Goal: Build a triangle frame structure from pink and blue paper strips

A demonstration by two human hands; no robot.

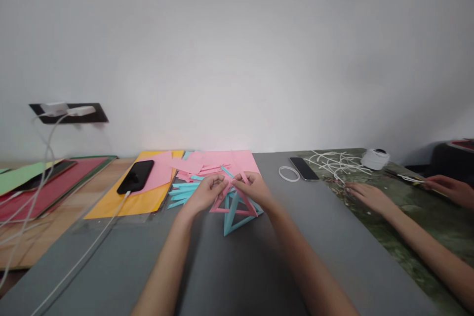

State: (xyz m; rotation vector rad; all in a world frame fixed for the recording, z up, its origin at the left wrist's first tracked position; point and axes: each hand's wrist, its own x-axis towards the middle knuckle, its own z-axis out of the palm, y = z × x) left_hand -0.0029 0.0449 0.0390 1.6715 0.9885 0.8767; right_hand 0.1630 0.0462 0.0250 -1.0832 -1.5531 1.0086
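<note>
Both my hands meet over the middle of the grey table at a chain of folded paper triangles, pink and light blue. My left hand (pixel 207 191) pinches the upper left part of a pink paper triangle (pixel 237 212). Close beside it, my right hand (pixel 254 187) has thumb and finger closed on a pink paper strip of the same piece. Below my fingers hangs or rests a light blue paper triangle (pixel 230 217), linked with the pink one; whether it touches the table I cannot tell. The exact joint between the fingertips is hidden.
Blue paper strips (pixel 181 193) and pink paper strips (pixel 200 170) lie behind my left hand. A charging phone (pixel 135 177) sits on orange paper (pixel 103 207). To the right are a white ring (pixel 289 174), another phone (pixel 303 168), and a co-worker's hands (pixel 365 195) with white string (pixel 336 162).
</note>
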